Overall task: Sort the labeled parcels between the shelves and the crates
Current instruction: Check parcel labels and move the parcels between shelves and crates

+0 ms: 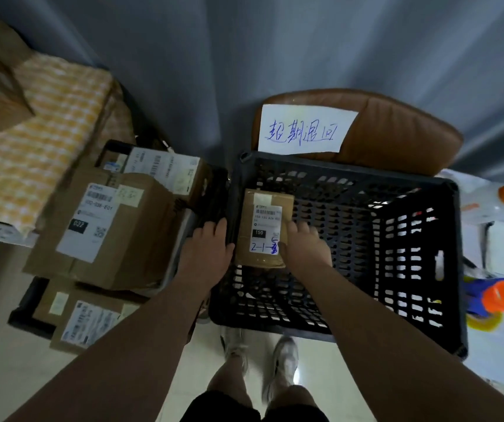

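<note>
A small brown parcel [262,220] with a white label marked "150" and handwritten "2-1-5" sits inside the black plastic crate [351,175], against its left wall. My right hand [304,246] grips the parcel's right side, thumb on the label's lower corner. My left hand [208,248] lies along the crate's left rim with fingers straight, and its thumb touches the parcel's left edge. Behind the crate, a white paper sign [305,129] with blue handwritten characters leans on a brown chair back [397,132].
To the left, a large cardboard box labelled "032" [107,226] rests on other labelled boxes [165,169], with more parcels in a low black crate [86,321]. A yellow checked cloth [46,123] covers items further left. Orange and blue objects [500,296] lie to the right. My feet stand below the crate.
</note>
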A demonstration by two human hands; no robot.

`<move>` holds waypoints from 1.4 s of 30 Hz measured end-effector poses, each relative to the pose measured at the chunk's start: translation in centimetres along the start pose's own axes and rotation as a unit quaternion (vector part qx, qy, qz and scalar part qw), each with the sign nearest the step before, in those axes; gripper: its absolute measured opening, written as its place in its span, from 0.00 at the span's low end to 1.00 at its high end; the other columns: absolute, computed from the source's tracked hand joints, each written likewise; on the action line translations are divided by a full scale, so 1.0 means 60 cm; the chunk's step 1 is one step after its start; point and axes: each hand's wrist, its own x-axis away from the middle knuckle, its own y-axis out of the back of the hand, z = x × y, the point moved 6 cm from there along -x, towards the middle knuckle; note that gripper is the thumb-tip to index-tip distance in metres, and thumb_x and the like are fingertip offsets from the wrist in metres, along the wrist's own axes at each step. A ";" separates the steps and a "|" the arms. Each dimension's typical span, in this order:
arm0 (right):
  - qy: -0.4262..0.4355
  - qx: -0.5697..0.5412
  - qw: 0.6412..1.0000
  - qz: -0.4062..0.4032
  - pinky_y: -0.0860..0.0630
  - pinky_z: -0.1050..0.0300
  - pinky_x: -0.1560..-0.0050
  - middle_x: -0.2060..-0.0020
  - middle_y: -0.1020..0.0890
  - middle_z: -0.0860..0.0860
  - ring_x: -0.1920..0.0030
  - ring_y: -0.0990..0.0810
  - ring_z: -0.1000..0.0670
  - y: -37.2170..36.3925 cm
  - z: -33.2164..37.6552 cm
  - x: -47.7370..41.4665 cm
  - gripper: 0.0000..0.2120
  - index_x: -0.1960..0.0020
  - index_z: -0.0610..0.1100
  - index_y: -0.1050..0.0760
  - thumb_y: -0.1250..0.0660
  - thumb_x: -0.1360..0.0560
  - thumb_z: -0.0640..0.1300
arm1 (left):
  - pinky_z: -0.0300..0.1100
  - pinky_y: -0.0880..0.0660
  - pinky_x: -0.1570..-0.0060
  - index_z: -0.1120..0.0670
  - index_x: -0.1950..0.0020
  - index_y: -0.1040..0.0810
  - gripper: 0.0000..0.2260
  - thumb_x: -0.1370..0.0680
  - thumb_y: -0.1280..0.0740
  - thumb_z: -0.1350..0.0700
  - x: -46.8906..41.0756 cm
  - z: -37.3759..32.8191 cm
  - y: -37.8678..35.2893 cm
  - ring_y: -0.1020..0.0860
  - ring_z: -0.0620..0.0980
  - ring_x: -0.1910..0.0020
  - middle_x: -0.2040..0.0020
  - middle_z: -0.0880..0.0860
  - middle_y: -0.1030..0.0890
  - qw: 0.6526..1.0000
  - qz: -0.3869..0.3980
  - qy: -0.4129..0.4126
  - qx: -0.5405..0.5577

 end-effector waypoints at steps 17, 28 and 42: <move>0.307 0.121 0.915 -0.231 0.32 0.47 0.39 0.36 0.27 0.46 0.36 0.31 0.43 0.180 0.121 0.319 0.18 0.31 0.46 0.34 0.46 0.19 0.49 | 0.48 0.30 0.46 0.54 0.32 0.30 0.17 0.18 0.46 0.49 0.359 -0.018 0.225 0.27 0.56 0.41 0.37 0.55 0.26 0.972 -0.199 0.047 -0.115; 0.520 0.054 0.802 -0.290 0.29 0.48 0.46 0.40 0.25 0.45 0.43 0.25 0.42 0.234 0.486 0.496 0.16 0.36 0.43 0.29 0.41 0.21 0.46 | 0.47 0.32 0.47 0.52 0.34 0.30 0.16 0.20 0.44 0.49 0.628 0.202 0.423 0.27 0.55 0.42 0.40 0.53 0.24 0.918 -0.301 0.162 -0.201; 0.628 -0.136 0.687 -0.341 0.23 0.52 0.52 0.48 0.18 0.46 0.50 0.20 0.45 0.226 0.993 0.701 0.12 0.44 0.41 0.21 0.32 0.27 0.40 | 0.49 0.31 0.47 0.55 0.35 0.27 0.16 0.20 0.40 0.50 0.961 0.608 0.591 0.26 0.57 0.44 0.41 0.54 0.24 0.852 -0.369 0.306 -0.209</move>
